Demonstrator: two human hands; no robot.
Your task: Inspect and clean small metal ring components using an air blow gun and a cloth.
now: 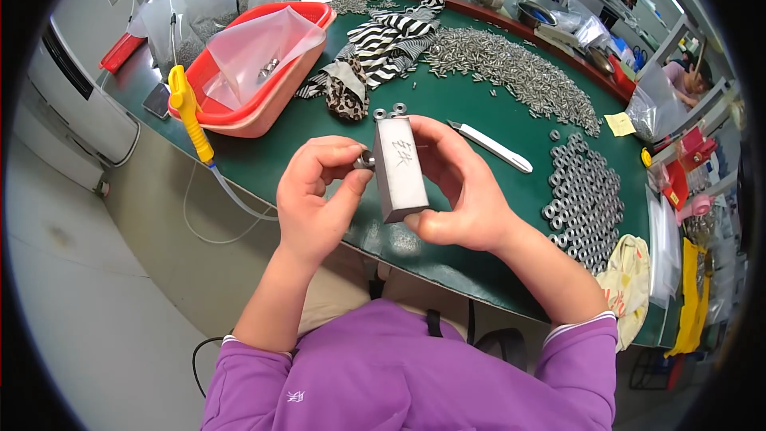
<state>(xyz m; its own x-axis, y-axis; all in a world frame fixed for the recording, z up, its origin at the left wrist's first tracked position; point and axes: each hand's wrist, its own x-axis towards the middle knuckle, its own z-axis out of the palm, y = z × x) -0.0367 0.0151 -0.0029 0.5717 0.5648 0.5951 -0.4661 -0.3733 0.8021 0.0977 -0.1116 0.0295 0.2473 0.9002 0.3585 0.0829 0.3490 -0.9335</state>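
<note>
Over the green table: ring and block

Left hand pinching the metal ring at the block's left side; right hand gripping the block; farther right, a white-handled cutter and many loose rings on the table.

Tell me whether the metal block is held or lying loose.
Held: the right hand curls around the right side of the metal block, with the thumb pressed at its near lower end.
</note>
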